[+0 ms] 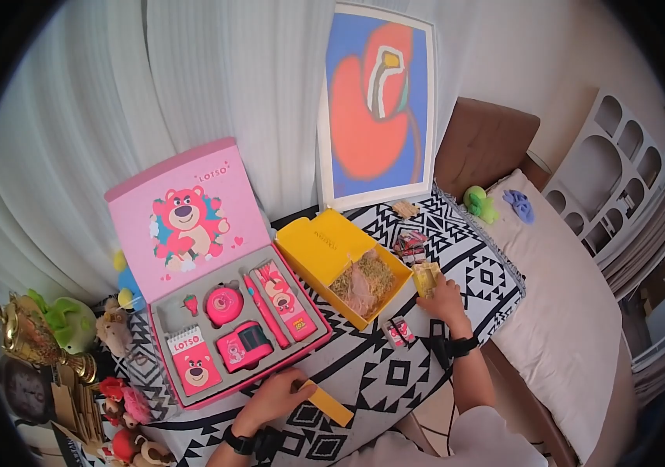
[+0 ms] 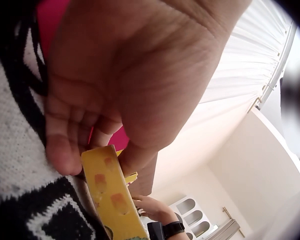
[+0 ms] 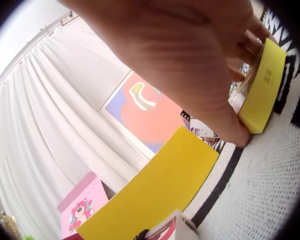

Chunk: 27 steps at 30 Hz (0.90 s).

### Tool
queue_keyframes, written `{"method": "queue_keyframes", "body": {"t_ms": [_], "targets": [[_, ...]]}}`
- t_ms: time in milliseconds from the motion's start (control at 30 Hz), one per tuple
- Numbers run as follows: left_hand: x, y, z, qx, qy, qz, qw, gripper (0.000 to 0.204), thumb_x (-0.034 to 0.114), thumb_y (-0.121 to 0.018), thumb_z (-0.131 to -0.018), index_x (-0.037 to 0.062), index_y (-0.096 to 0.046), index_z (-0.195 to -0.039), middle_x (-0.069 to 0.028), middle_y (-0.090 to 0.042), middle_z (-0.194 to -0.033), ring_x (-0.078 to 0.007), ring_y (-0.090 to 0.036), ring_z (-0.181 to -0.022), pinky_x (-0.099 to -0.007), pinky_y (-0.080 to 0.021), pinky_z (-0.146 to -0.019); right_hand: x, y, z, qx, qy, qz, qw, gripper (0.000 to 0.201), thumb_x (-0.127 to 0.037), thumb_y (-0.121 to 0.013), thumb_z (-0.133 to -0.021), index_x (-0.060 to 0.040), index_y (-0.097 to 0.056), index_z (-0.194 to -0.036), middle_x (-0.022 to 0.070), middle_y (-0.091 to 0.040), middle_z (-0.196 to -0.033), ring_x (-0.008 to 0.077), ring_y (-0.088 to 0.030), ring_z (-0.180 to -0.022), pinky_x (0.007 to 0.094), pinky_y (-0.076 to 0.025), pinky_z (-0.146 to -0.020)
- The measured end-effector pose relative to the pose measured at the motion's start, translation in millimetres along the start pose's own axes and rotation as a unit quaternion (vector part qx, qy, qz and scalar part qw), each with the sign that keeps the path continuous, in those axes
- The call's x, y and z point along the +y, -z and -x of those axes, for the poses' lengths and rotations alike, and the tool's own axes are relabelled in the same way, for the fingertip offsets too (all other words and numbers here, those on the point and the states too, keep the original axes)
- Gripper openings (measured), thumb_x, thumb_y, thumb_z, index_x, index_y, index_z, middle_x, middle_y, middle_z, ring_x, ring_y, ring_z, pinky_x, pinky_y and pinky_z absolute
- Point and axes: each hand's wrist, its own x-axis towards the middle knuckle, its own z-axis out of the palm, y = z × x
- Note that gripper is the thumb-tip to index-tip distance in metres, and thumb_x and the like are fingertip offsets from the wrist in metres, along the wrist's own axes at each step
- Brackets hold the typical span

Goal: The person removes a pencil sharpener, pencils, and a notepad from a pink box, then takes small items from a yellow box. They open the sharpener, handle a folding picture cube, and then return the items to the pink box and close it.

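My left hand (image 1: pixel 274 401) pinches a narrow yellow box piece (image 1: pixel 329 403) between thumb and fingers, low over the patterned cloth. In the left wrist view the piece (image 2: pixel 109 192) shows small orange prints and hangs below the left hand (image 2: pixel 135 75). At the right, my right hand (image 1: pixel 447 301) grips a small yellow box (image 1: pixel 427 268), open at the top, on the cloth. The right wrist view shows the thumb and fingers of the right hand (image 3: pixel 190 60) around this box (image 3: pixel 266 82). What lies inside it is partly hidden.
A large open yellow box (image 1: pixel 385 302) with shredded filling stands mid-table, beside a pink gift set (image 1: pixel 167 350). Small packets (image 1: pixel 410 246) and a little red-and-white box (image 1: pixel 398 332) lie near the right hand. Plush toys (image 1: pixel 126 401) sit left; a framed picture (image 1: pixel 375 105) stands behind.
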Motion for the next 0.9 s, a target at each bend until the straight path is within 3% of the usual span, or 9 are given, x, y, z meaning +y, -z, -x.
{"method": "queue_keyframes", "body": {"t_ms": [233,300,333,367,433,633,767,900], "targets": [[-7,-1,-3,-0.006,0.014,0.050,0.999,0.025,0.024,-0.067,-0.089,-0.0002,-0.062,-0.091,-0.0005,-0.058,-0.069,-0.0070,-0.054,-0.064,-0.0229,-0.043,-0.057,8,23,21,0.069,0.058,-0.073,0.993,0.074,-0.028,-0.073,-0.066,-0.0014,-0.050,-0.130,0.0243,-0.057,-0.110,0.0391,-0.053,-0.104,0.0450,-0.044,-0.092],[-8,-1,-6,-0.008,0.015,0.057,0.998,0.025,0.025,-0.067,-0.089,-0.0001,-0.062,-0.091,0.0002,-0.058,-0.069,-0.0065,-0.053,-0.063,-0.0225,-0.043,-0.056,-8,51,33,0.072,0.068,-0.182,0.978,0.071,-0.029,-0.073,-0.067,-0.0003,-0.053,-0.129,0.0237,-0.058,-0.105,0.0377,-0.053,-0.102,0.0422,-0.044,-0.093],[-8,-1,-6,-0.008,0.016,0.059,0.998,0.026,0.025,-0.067,-0.089,-0.0002,-0.062,-0.091,0.0002,-0.058,-0.069,-0.0065,-0.053,-0.063,-0.0224,-0.042,-0.055,-17,63,37,0.059,0.125,-0.203,0.969,0.072,-0.029,-0.073,-0.068,0.0004,-0.053,-0.130,0.0231,-0.058,-0.105,0.0374,-0.053,-0.102,0.0405,-0.043,-0.094],[-8,-1,-6,-0.009,0.017,0.061,0.998,0.026,0.025,-0.067,-0.089,-0.0002,-0.062,-0.091,0.0002,-0.058,-0.069,-0.0066,-0.053,-0.062,-0.0224,-0.042,-0.054,-27,71,39,0.058,0.125,-0.203,0.969,0.072,-0.029,-0.073,-0.068,0.0004,-0.053,-0.130,0.0231,-0.058,-0.105,0.0374,-0.053,-0.102,0.0405,-0.043,-0.094],[-7,-2,-4,-0.008,0.017,0.063,0.998,0.026,0.025,-0.067,-0.089,-0.0001,-0.062,-0.091,0.0000,-0.058,-0.069,-0.0066,-0.053,-0.062,-0.0224,-0.042,-0.054,-49,79,42,-0.029,0.276,-0.181,0.943,0.070,-0.029,-0.073,-0.068,0.0013,-0.054,-0.128,0.0230,-0.058,-0.105,0.0378,-0.053,-0.103,0.0404,-0.043,-0.094],[-8,-4,-4,0.014,0.005,0.033,0.999,0.030,0.029,-0.067,-0.089,-0.0005,-0.064,-0.090,-0.0061,-0.061,-0.071,-0.0123,-0.058,-0.063,-0.0267,-0.047,-0.060,-97,59,21,-0.091,0.290,-0.056,0.951,0.073,-0.040,-0.070,-0.066,-0.0019,-0.056,-0.127,0.0260,-0.055,-0.117,0.0372,-0.049,-0.111,0.0392,-0.040,-0.098],[-10,-5,-5,0.017,-0.016,0.039,0.999,0.030,0.030,-0.067,-0.088,-0.0005,-0.064,-0.090,-0.0064,-0.060,-0.070,-0.0128,-0.058,-0.063,-0.0275,-0.047,-0.059,-104,25,-6,-0.056,0.325,-0.088,0.940,0.076,-0.040,-0.071,-0.068,0.0001,-0.052,-0.129,0.0255,-0.054,-0.119,0.0381,-0.047,-0.114,0.0401,-0.039,-0.100],[-9,-4,-4,0.017,-0.005,0.026,1.000,0.031,0.030,-0.067,-0.088,-0.0006,-0.065,-0.090,-0.0065,-0.060,-0.070,-0.0129,-0.057,-0.063,-0.0277,-0.046,-0.059,-107,-8,-14,-0.002,0.320,-0.055,0.946,0.076,-0.046,-0.068,-0.077,0.0042,-0.048,-0.131,0.0246,-0.053,-0.122,0.0386,-0.047,-0.116,0.0410,-0.038,-0.100]]}}
